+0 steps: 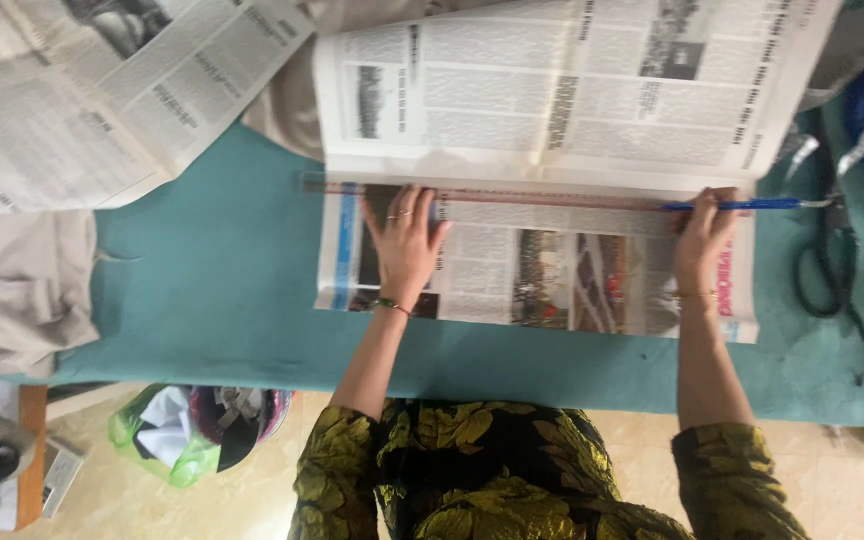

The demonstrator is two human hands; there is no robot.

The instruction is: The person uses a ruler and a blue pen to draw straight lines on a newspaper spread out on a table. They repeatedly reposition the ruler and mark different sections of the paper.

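1. Teal cloth (232, 300) covers the table, and a folded newspaper (552, 270) lies on it in front of you.
2. Your left hand (405, 240) is spread flat, fingers released, pressing a long ruler (552, 197) across the newspaper.
3. Your right hand (700, 238) grips a blue pen (742, 204) at the ruler's right end.
4. Dark scissors (830, 262) lie just right of the newspaper.
5. Another newspaper (82, 90) lies at the far left.
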